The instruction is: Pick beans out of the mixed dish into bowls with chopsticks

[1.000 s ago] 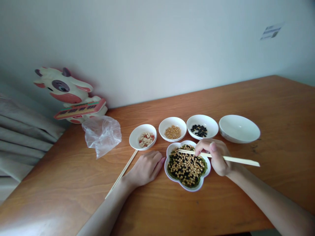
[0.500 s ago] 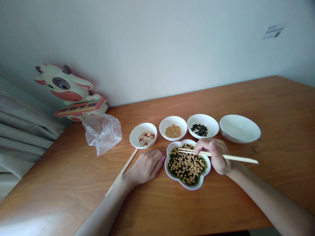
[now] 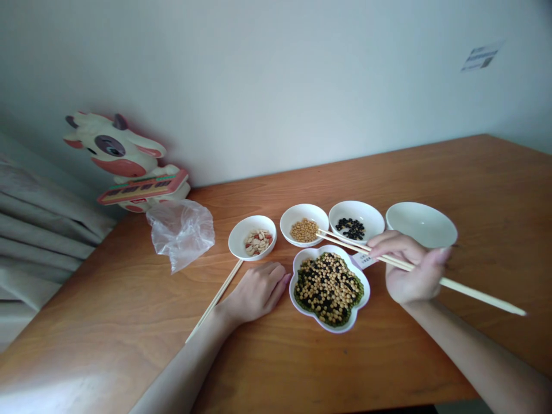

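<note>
In the head view, my right hand [image 3: 407,267] pinches the chopsticks [image 3: 474,294] between thumb and fingers, which press together on the shafts. Their long axis slopes from my near right to the far left, passing over the far rim of the flower-shaped dish [image 3: 366,290] of mixed beans. The tips sit close together at the right side of the bowl of yellow beans [image 3: 304,211], just right of the heap; I cannot tell whether a bean lies between them. That bowl is far and left of my grip. My left hand [image 3: 259,290] looks nearer to it, but only the right's chopsticks reach it. The left rests palm down on the table [image 3: 276,368], fingers loosely bent, fingertips just beside the dish's left rim; what is under the palm is hidden.
</note>
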Demonstrator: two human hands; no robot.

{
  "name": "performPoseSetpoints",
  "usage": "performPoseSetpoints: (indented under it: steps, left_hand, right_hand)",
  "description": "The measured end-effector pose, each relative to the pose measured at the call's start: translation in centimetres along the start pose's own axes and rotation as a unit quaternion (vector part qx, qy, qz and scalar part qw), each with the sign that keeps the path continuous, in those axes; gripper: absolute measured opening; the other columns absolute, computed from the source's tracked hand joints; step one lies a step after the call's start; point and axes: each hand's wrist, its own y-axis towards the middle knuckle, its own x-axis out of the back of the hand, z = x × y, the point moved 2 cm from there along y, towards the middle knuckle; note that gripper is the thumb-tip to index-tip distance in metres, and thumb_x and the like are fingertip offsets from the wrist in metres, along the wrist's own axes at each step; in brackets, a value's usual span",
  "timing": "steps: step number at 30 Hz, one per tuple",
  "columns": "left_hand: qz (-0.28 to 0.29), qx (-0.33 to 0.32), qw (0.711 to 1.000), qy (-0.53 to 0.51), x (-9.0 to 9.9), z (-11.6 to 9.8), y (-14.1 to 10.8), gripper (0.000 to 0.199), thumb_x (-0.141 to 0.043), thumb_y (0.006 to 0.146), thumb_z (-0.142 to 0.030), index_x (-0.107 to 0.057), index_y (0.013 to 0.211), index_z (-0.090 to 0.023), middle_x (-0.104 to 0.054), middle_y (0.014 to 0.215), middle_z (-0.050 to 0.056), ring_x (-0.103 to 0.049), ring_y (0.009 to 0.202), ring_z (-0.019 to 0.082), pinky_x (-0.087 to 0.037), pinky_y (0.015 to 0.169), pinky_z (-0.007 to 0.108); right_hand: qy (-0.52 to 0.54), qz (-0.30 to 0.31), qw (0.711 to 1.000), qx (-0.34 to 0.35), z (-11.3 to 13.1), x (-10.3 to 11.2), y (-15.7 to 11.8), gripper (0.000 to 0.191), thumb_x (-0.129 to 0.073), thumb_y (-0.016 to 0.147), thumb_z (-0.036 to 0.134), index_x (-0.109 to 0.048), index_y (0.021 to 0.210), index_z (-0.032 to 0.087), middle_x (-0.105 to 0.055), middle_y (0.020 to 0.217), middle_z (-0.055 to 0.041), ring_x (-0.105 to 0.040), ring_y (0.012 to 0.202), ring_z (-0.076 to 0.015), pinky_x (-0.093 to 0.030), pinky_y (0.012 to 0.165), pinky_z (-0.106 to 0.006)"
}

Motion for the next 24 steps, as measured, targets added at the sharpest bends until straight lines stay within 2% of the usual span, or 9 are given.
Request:
performPoseSetpoints:
  steps: [3, 5, 9, 16, 24]
  left_hand:
    - [0.000, 0.003, 1.000, -0.006, 0.1, 0.0, 0.0, 0.031, -0.037, 0.114, -0.030, -0.054, 0.090, -0.020, -0.066, 0.088, 0.005, -0.060, 0.074, 0.017, -0.045, 0.069, 0.031]
    - [-0.001, 0.005, 1.000, -0.006, 0.1, 0.0, 0.0, 0.031, -0.037, 0.114, -0.030, -0.054, 0.090, -0.020, -0.066, 0.089, 0.005, -0.060, 0.075, 0.017, -0.045, 0.070, 0.031]
    - [0.000, 0.002, 1.000, 0.002, 0.1, 0.0, 0.0, 0.031, -0.037, 0.114, -0.030, -0.054, 0.090, -0.020, -0.065, 0.089, 0.005, -0.061, 0.076, 0.017, -0.047, 0.072, 0.031]
    - [-0.005, -0.003, 1.000, 0.004, 0.0, 0.1, -0.1, 0.031, -0.038, 0.114, -0.030, -0.056, 0.091, -0.019, -0.065, 0.089, 0.005, -0.060, 0.075, 0.017, -0.047, 0.071, 0.032]
    - [-0.004, -0.005, 1.000, 0.009, -0.1, 0.1, -0.1, 0.031, -0.038, 0.114, -0.030, -0.056, 0.091, -0.020, -0.065, 0.089, 0.005, -0.059, 0.075, 0.018, -0.046, 0.071, 0.031]
  right_hand:
    - [-0.041, 0.023, 0.997, -0.068, -0.9, -1.0, 0.2, 0.076, -0.019, 0.107, 0.072, -0.077, 0.085, 0.027, -0.067, 0.072, -0.0073, -0.064, 0.070, -0.0264, -0.047, 0.063, -0.041]
    - [-0.045, 0.046, 0.994, -0.086, -1.1, -1.3, 0.1, 0.078, -0.019, 0.106, 0.074, -0.075, 0.084, 0.025, -0.066, 0.070, -0.0068, -0.062, 0.066, -0.0246, -0.044, 0.058, -0.039]
    - [-0.001, 0.078, 0.994, -0.070, -0.5, -0.9, -0.1, 0.079, -0.016, 0.107, 0.071, -0.074, 0.080, 0.024, -0.068, 0.073, -0.0069, -0.060, 0.064, -0.0225, -0.042, 0.056, -0.038]
    - [-0.052, 0.219, 0.973, -0.045, -0.6, -0.8, -0.8, 0.075, -0.015, 0.112, 0.061, -0.071, 0.078, 0.023, -0.069, 0.073, -0.0052, -0.059, 0.064, -0.0211, -0.041, 0.061, -0.038]
    - [-0.090, 0.246, 0.964, -0.039, -0.8, -1.1, -1.1, 0.072, -0.016, 0.111, 0.061, -0.069, 0.082, 0.023, -0.068, 0.074, -0.0044, -0.059, 0.065, -0.0203, -0.042, 0.064, -0.036]
